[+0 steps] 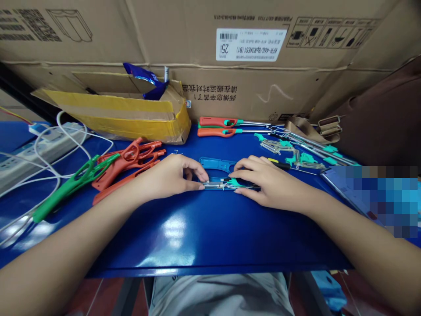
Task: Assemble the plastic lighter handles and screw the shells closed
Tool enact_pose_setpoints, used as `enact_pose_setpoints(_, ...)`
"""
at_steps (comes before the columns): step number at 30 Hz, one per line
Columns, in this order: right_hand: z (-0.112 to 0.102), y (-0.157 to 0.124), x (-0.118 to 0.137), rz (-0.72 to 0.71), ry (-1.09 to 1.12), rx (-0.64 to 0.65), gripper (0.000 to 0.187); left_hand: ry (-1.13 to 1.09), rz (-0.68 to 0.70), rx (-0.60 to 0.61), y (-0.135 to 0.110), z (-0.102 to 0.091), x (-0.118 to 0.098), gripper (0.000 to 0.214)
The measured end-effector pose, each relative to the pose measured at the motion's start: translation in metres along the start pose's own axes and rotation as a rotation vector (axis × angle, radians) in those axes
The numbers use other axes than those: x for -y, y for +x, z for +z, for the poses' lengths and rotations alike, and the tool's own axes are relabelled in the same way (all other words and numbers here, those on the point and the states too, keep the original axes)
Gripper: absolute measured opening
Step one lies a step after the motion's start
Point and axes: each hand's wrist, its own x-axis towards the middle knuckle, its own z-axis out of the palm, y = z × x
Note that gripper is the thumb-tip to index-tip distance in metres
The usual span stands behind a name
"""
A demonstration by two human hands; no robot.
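Observation:
My left hand (169,177) pinches the left end of a partly assembled gas lighter between thumb and fingertips. In it a clear fuel tank (213,185) lies level, close above the blue table. At the lighter's right part, beside a teal trigger (233,181) and thin wires, the thumb and fingers of my right hand (268,182) are closed. The right fingers partly hide the trigger end. Just behind lies a blue lighter casing half (217,164), its right end covered by my right hand.
Red casings (123,164) and a green casing (66,193) lie left, near a white power strip (42,149) with cables. Orange lighters (215,132), metal rods, clear tanks and a screwdriver (278,163) lie at the back right. A yellow-taped box (131,114) stands behind.

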Motion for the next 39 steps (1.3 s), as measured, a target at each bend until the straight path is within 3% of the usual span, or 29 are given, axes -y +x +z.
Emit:
enact_pose_setpoints(5, 0.000, 0.000, 0.000, -0.005, -0.003, -0.002, 0.027, 0.090, 0.184, -0.068, 0.000, 0.008, 0.001, 0.017)
enact_pose_setpoints(11, 0.002, 0.000, -0.002, -0.011, -0.001, -0.010, 0.029, 0.008, 0.325, -0.110, 0.004, 0.024, 0.006, 0.013)
enact_pose_setpoints(23, 0.001, 0.001, -0.002, 0.013, 0.058, -0.026, 0.027, 0.123, 0.312, -0.109, 0.001, 0.022, 0.004, 0.014)
enact_pose_setpoints(31, 0.011, 0.006, -0.004, 0.177, 0.401, -0.112, 0.021, 0.158, 0.274, -0.124, -0.003, 0.025, 0.001, 0.013)
enact_pose_setpoints(34, 0.010, 0.006, -0.005, 0.150, 0.376, -0.108, 0.021, 0.172, 0.264, -0.126, -0.003, 0.025, 0.000, 0.013)
enact_pose_setpoints(39, 0.007, 0.006, -0.002, 0.056, 0.153, -0.111, 0.021, 0.196, 0.314, -0.128, -0.004, 0.024, -0.002, 0.015)
